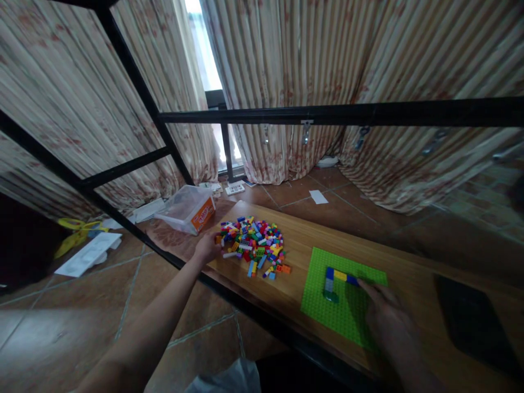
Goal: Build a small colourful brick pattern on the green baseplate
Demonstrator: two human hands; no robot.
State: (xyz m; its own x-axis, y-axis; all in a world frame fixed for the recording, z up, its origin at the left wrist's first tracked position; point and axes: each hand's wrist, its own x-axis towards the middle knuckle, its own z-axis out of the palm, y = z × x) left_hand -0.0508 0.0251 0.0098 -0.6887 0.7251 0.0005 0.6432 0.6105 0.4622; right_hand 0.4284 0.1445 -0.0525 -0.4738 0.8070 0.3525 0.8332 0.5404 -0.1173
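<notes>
Picking toy bricks (262,240), maybe, near the desk (301,232) left edge, left hand (208,247) next needs a pinch; right hand (391,316) touches blue brick (351,279); can't tell either grip.

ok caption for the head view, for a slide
Left hand at a pile of mixed bricks, right hand on a green baseplate.

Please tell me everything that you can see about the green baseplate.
The green baseplate is a flat, bright square-looking sheet, plastic by its look, with small studs across it. It lies flat on the wooden table, set at an angle. Blue, yellow, grey and dark green bricks stand on it, in a bent line. The right hand reaches over its right side, hiding part of it.
</notes>
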